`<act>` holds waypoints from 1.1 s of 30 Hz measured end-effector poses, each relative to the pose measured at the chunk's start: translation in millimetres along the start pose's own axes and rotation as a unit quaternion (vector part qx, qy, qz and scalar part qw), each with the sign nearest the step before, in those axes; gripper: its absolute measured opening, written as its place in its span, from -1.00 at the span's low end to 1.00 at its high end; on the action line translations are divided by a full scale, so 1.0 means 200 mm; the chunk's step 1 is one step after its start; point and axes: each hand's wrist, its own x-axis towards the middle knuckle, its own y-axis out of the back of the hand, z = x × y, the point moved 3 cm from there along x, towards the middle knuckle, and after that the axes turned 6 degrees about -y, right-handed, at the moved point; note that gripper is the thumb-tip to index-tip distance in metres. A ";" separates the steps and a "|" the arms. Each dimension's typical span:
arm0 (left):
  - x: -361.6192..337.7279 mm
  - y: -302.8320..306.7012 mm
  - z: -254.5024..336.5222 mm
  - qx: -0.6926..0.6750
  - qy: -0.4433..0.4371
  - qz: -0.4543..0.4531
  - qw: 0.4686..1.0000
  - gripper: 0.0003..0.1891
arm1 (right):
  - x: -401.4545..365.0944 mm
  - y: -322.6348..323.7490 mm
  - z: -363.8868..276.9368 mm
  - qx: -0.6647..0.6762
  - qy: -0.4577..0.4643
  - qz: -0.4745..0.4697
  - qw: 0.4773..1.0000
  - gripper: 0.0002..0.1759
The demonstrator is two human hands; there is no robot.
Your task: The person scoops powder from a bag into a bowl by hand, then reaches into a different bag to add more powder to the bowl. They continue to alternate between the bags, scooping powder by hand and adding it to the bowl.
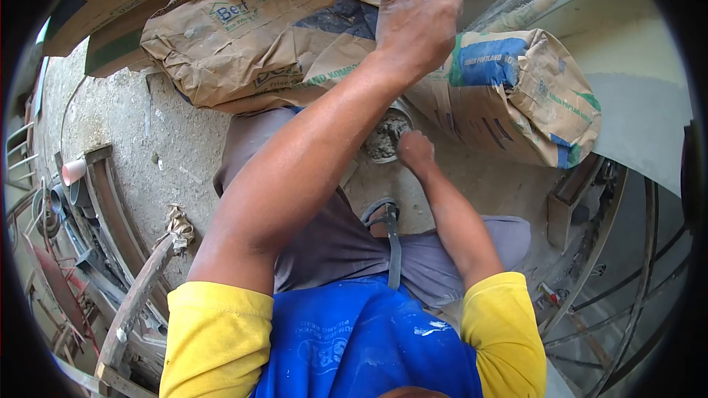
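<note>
My left hand reaches to the top of the view, its bent fingers apart over a dark, crumpled part of the cement bags. Brown paper cement bags with blue and green print lie beneath and left of it, and another bag extends to the right. My right hand is closed at the right edge of a small round container that holds a grey, lumpy mix. What its fingers hold is hidden. My left forearm passes left of the container.
Below the container are my legs and a sandalled foot. Wooden pieces and pipes stand at the left on rough concrete. A wooden box and curved metal bars are at the right, by a pale wall.
</note>
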 end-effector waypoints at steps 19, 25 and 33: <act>0.00 0.00 0.01 -0.014 -0.004 0.000 1.000 -0.77 | 0.01 0.04 -0.02 -0.035 0.037 -0.017 0.999 -0.69; -0.01 -0.04 -0.02 -0.012 0.017 0.000 1.000 -0.77 | 0.02 0.00 -0.03 -0.071 0.128 -0.063 0.987 -0.67; 0.00 0.00 0.00 -0.013 0.006 -0.010 1.000 -0.78 | 0.06 -0.01 -0.07 -0.104 0.152 -0.051 0.982 -0.68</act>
